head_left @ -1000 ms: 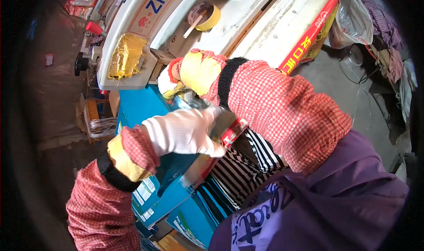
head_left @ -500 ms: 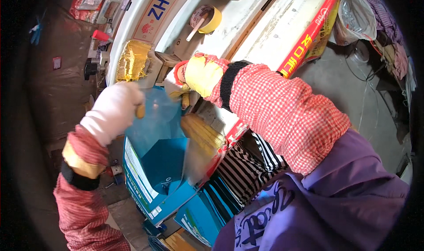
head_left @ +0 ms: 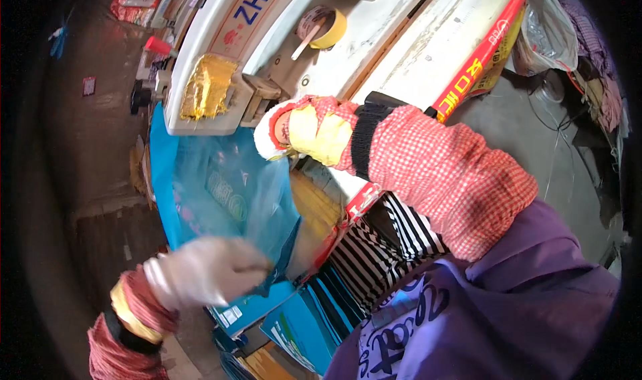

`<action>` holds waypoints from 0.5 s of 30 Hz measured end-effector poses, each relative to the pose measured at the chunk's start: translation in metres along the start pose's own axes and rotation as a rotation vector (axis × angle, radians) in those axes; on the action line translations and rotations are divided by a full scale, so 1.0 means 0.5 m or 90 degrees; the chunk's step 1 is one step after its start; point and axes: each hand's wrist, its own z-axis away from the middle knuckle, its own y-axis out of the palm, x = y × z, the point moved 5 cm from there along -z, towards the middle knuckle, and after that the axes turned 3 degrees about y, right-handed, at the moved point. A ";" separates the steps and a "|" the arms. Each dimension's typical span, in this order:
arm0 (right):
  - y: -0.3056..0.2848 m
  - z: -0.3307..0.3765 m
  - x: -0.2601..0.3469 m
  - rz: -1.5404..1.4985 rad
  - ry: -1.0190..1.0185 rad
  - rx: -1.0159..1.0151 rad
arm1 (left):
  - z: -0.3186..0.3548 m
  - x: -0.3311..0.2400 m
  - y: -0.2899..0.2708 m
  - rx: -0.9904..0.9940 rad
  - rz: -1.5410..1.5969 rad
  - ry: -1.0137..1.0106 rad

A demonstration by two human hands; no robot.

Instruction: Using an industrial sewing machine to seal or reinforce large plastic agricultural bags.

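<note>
My left hand (head_left: pixel 217 269), in a whitish glove, is smeared by motion at the lower edge of a large blue plastic-looking bag or sheet (head_left: pixel 221 193). Its fingers point right, toward the blue edge; whether they pinch it cannot be made out. Under the end of a white machine (head_left: pixel 194 42), my right hand (head_left: pixel 273 136) rests at the upper right edge of the blue piece. It wears a white glove with a red-edged opening; the wrist hides most of its fingers. Yellow tape (head_left: pixel 210 89) covers part of the machine's end.
A yellow tape roll (head_left: pixel 332 31) with a stick in it lies on the machine's base. Stacked blue printed pieces (head_left: pixel 301 330) lie below, beside striped black-and-white cloth (head_left: pixel 361 263). Yellowish material (head_left: pixel 314 203) sits near my right wrist. A clear plastic bag (head_left: pixel 548 35) stands far right.
My left hand has swung down and right from beside the machine's end. The blue piece now spreads wider beneath the machine. The right hand has shifted only slightly.
</note>
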 end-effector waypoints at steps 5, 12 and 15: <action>-0.043 0.068 0.043 0.020 0.198 -0.024 | 0.072 -0.005 -0.012 0.335 -0.340 -0.462; 0.049 0.124 0.203 0.605 0.174 -0.071 | -0.042 -0.171 0.165 0.080 -0.443 0.180; 0.147 0.161 0.241 0.484 0.064 0.044 | -0.096 -0.174 0.198 0.194 -0.454 0.142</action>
